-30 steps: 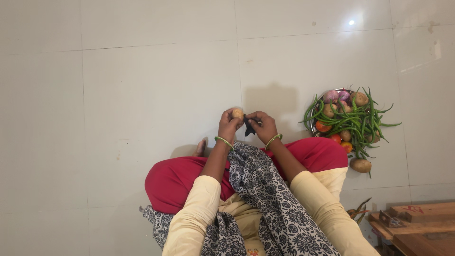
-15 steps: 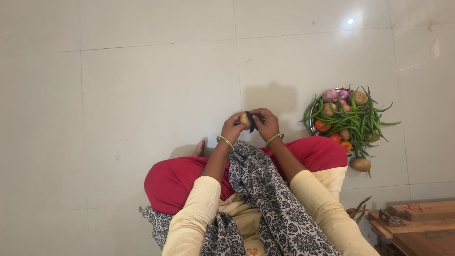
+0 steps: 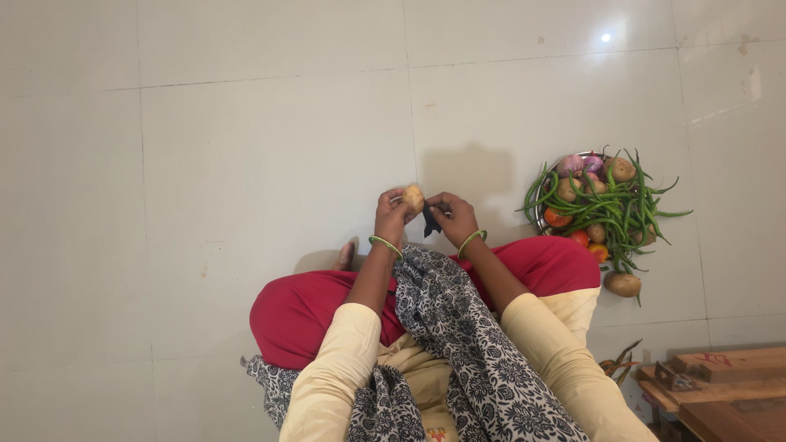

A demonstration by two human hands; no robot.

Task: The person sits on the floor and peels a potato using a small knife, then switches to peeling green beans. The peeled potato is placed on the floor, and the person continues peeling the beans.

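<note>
The left hand grips a small round tan potato; the right hand clasps a dark peeler. Short strokes away from fingers seem safest.

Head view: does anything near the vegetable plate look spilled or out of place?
Yes. One potato lies on the floor tiles, off the heaped plate. Long green beans hang over its rim. Nothing else stands out.

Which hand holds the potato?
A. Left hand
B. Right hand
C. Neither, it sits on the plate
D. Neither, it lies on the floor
A: the left hand grips the potato, while the right hand holds a dark peeler.
</note>
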